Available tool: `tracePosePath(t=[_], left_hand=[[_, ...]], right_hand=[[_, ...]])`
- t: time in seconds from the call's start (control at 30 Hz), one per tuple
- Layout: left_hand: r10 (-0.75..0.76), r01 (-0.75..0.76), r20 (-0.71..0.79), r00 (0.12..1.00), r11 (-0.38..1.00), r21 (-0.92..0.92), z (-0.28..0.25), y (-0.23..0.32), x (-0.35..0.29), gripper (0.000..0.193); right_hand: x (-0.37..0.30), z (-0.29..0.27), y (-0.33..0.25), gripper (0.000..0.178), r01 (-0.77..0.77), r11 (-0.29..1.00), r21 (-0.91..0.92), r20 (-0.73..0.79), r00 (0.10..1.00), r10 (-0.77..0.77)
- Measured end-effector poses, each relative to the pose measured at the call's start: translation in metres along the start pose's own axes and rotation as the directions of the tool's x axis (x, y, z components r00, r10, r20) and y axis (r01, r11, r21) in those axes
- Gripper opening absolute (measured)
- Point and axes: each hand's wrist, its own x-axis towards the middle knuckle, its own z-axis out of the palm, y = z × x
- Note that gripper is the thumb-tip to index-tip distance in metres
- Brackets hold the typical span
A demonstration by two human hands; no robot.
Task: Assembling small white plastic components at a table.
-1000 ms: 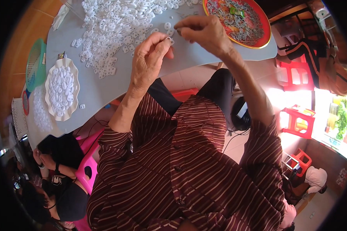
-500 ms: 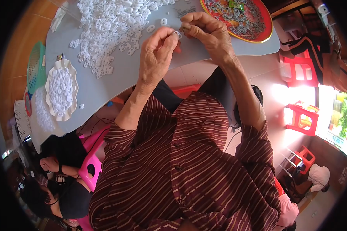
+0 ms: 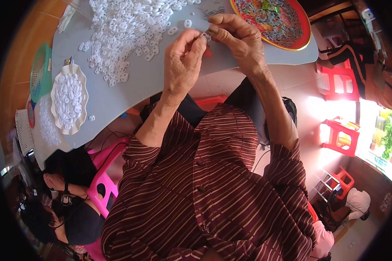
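pinches a small white piece (image 3: 206, 37) over the bench (image 3: 139, 82) in the closed grip of the left hand (image 3: 184, 60), and holds the right hand (image 3: 247, 47) just beside it, with exact gap and contents of that grip too hidden to tell, near a heap of white pieces (image 3: 133, 35) and a red tray (image 3: 306, 29).

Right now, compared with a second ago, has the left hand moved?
Yes: the left hand has shifted slightly rightward, farther from the wavy dish on the table.
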Motion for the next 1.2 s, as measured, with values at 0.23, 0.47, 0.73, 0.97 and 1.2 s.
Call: tracePosePath(t=[0.23,0.47,0.73,0.97,1.2], left_hand=[[0.089,-0.090,-0.043,0.995,0.996,-0.024,0.004,-0.006,0.001,0.014],[0.120,-0.121,-0.076,0.990,0.993,-0.015,0.007,-0.003,-0.001,0.012],[0.096,-0.096,0.003,0.995,0.995,-0.018,0.001,-0.002,-0.001,0.014],[0.185,-0.185,-0.042,0.982,0.983,-0.010,0.004,-0.005,-0.002,0.014],[0.190,-0.191,-0.032,0.981,0.981,-0.032,0.000,-0.003,-0.002,0.014]], right_hand=[[-0.001,-0.005,0.002,0.022,0.012,1.000,-0.018,0.040,0.999,-0.011],[-0.001,-0.003,0.006,0.020,0.095,0.994,-0.061,0.025,0.995,-0.094],[0.002,-0.012,-0.005,0.016,0.038,0.978,-0.207,0.160,0.987,-0.005],[-0.001,0.000,-0.012,0.023,-0.005,0.949,-0.314,0.078,0.996,0.031],[0.002,0.000,-0.014,0.024,-0.107,0.982,-0.158,0.121,0.984,0.127]])
